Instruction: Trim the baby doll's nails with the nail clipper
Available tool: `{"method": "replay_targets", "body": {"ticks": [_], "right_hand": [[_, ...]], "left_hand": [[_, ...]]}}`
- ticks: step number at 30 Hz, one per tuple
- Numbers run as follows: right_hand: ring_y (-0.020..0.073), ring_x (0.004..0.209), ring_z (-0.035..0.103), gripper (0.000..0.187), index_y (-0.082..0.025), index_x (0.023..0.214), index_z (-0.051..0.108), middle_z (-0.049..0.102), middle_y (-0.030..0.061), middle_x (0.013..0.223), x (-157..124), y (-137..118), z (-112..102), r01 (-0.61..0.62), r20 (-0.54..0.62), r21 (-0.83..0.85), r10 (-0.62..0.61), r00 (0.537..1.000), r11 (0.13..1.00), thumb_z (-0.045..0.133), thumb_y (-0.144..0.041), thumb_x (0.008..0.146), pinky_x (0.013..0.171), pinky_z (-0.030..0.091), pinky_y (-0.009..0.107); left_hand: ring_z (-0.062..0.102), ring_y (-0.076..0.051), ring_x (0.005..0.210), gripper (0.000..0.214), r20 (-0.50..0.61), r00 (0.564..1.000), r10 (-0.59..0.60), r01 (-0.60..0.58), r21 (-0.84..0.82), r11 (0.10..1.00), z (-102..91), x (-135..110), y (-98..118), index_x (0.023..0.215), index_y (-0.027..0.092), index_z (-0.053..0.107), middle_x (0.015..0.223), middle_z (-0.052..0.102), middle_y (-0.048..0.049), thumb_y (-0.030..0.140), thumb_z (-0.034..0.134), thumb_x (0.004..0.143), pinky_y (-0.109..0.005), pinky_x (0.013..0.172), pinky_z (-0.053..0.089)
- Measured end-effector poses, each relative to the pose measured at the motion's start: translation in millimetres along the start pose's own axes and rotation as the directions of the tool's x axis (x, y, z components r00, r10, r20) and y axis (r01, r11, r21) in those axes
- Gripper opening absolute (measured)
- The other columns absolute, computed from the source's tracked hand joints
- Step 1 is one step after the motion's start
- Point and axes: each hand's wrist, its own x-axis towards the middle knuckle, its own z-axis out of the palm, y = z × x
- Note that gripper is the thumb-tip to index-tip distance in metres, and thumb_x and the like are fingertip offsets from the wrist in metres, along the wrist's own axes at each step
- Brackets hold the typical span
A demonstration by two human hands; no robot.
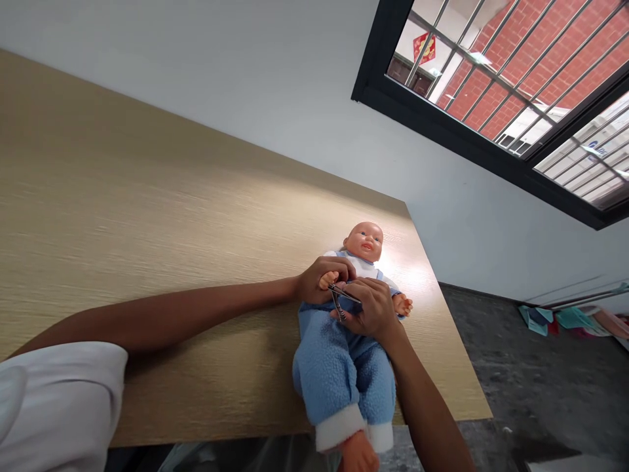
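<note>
A baby doll point(325, 357) in blue fleece trousers with white cuffs lies on its back on the table, its feet past the front edge. My left hand point(317, 278) is closed around one of the doll's hands point(327, 280), whose small fingers stick out. In my right hand point(373, 305) is a metal nail clipper point(345, 294), gripped between thumb and fingers with its lever raised. The clipper's tip is at the doll's held hand; whether it touches a finger I cannot tell. The doll's other hand point(403, 304) rests free on the table to the right.
The light wood table point(162, 216) runs along a pale wall point(206, 72). Its right edge drops to a dark floor point(511, 367). A barred window point(491, 78) is at upper right, and colourful cloths point(574, 319) are by the wall on the right.
</note>
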Motion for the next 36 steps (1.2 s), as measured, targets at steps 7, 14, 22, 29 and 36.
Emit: {"method": "replay_targets", "body": {"ticks": [7, 14, 22, 29, 36], "right_hand": [[0.0182, 0.063, 0.064, 0.026, -0.019, 0.114, 0.054, 0.07, 0.003, 0.076, -1.2, 0.8, 0.4, 0.009, -0.003, 0.004, -0.009, 1.0, 1.0, 0.055, -0.038, 0.096, 0.058, 0.048, 0.03], [0.0171, 0.065, 0.065, 0.021, -0.019, 0.111, 0.057, 0.071, 0.0039, 0.079, -2.8, 2.4, 0.7, 0.025, 0.014, 0.027, -0.026, 1.0, 0.999, 0.051, -0.034, 0.098, 0.06, 0.05, 0.03], [0.0169, 0.065, 0.064, 0.022, -0.018, 0.108, 0.058, 0.07, 0.0042, 0.077, -0.6, 1.3, 0.3, 0.052, -0.004, 0.02, -0.052, 0.999, 0.998, 0.049, -0.037, 0.099, 0.059, 0.048, 0.03], [0.0172, 0.065, 0.065, 0.022, -0.019, 0.109, 0.058, 0.07, 0.004, 0.076, -2.9, 2.8, 1.5, 0.063, -0.005, 0.006, -0.063, 0.998, 0.998, 0.053, -0.036, 0.097, 0.059, 0.047, 0.029], [0.0169, 0.064, 0.065, 0.021, -0.019, 0.107, 0.057, 0.07, 0.0043, 0.076, 0.8, 0.4, 0.1, 0.052, -0.024, 0.012, -0.052, 0.998, 0.999, 0.05, -0.037, 0.099, 0.058, 0.049, 0.03]], "left_hand": [[0.064, -0.016, 0.075, 0.035, 0.0, 1.0, -0.008, 0.008, 0.0, 1.0, 0.5, -0.9, -0.4, 0.073, 0.015, 0.055, 0.086, 0.069, -0.0105, 0.044, 0.06, 0.092, -0.026, 0.069, 0.054], [0.064, -0.015, 0.074, 0.033, -0.006, 1.0, -0.025, 0.026, 0.035, 0.999, 1.0, -1.8, 0.2, 0.072, 0.015, 0.055, 0.086, 0.069, -0.0101, 0.038, 0.053, 0.096, -0.026, 0.069, 0.053], [0.064, -0.015, 0.075, 0.031, -0.013, 1.0, -0.018, 0.018, 0.024, 1.0, 1.7, -2.5, -2.2, 0.072, 0.015, 0.055, 0.086, 0.069, -0.01, 0.036, 0.055, 0.095, -0.026, 0.07, 0.053], [0.065, -0.015, 0.075, 0.031, -0.019, 1.0, -0.024, 0.025, 0.024, 0.999, 1.8, -3.1, -2.8, 0.072, 0.015, 0.055, 0.086, 0.069, -0.01, 0.036, 0.055, 0.094, -0.027, 0.07, 0.054], [0.065, -0.015, 0.076, 0.028, -0.017, 1.0, -0.025, 0.025, 0.011, 1.0, 1.7, -3.0, -2.5, 0.073, 0.015, 0.056, 0.086, 0.069, -0.01, 0.034, 0.057, 0.094, -0.026, 0.071, 0.054]]}}
